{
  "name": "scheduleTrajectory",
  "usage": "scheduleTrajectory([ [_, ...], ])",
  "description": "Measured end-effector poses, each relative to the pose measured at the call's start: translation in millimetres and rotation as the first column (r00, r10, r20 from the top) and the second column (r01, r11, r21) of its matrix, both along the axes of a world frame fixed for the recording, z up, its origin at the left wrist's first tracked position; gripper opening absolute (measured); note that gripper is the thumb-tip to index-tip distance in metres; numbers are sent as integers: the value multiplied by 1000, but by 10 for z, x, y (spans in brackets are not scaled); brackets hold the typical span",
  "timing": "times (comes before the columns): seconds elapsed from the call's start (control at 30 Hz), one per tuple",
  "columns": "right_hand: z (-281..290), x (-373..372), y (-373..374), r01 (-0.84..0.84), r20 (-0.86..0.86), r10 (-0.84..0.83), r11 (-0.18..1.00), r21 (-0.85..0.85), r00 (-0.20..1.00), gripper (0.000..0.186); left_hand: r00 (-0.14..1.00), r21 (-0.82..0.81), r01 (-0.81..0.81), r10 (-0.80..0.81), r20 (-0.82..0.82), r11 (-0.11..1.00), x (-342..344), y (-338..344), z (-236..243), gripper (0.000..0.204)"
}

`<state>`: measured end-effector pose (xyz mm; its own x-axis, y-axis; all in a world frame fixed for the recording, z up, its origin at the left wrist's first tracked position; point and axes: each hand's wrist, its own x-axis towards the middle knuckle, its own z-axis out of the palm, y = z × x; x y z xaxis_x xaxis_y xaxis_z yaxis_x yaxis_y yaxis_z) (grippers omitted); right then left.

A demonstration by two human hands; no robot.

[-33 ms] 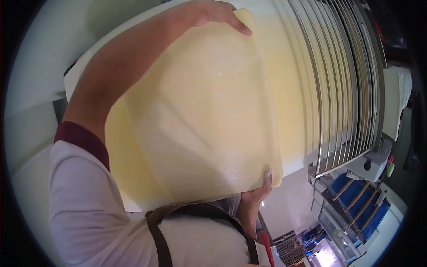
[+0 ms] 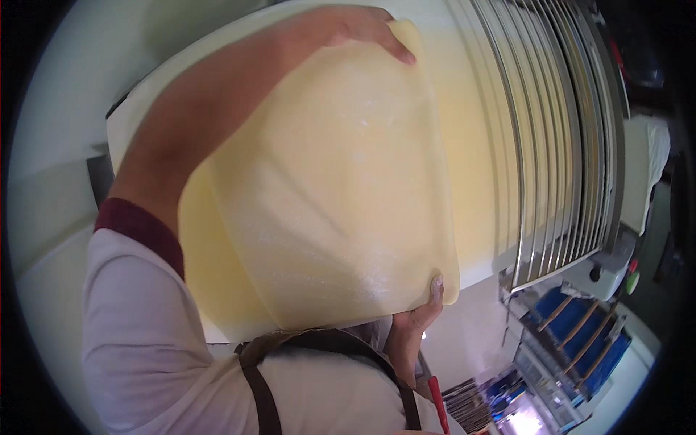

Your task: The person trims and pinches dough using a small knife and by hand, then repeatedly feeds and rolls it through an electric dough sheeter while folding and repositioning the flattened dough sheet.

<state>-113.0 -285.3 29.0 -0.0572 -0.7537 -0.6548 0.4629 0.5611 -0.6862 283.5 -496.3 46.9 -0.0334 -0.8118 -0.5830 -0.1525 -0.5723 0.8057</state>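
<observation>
Left hand (image 2: 355, 29) grips the far top corner of a pale yellow dough sheet (image 2: 333, 188), fingers curled over its edge. Right hand (image 2: 413, 326) holds the near lower corner from below, thumb on the sheet's face. Sheet is lifted and tilted over a white table (image 2: 464, 94), with more dough lying flat beneath it. Metal guard bars (image 2: 558, 138) run along the right. Light flour dusting on the sheet. Blue racks (image 2: 580, 341) lower right, blurred.
</observation>
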Motion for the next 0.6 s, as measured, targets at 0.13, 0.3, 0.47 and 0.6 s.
scheduleTrajectory([
  [0.13, 295, 113, -272, -72, -18, 70, 990, -122, 997, 52, 971, -263, -35, 95, 218, 964, -61, 327, 404, 76],
  [0.3, 1190, 318, -786, -334, -204, 264, 733, -593, 943, 56, 901, -521, -396, 429, -61, 756, 645, 1578, 1290, 56],
  [0.47, 1533, 78, -1742, -438, -221, 531, 326, -838, 818, 61, 711, -801, -483, 693, -122, 354, 456, 2998, 2155, 45],
  [0.6, 1170, -213, -2180, -608, -551, 575, -113, -786, 605, 52, 463, -847, -429, 882, 91, 313, -441, 3894, 1590, 42],
])
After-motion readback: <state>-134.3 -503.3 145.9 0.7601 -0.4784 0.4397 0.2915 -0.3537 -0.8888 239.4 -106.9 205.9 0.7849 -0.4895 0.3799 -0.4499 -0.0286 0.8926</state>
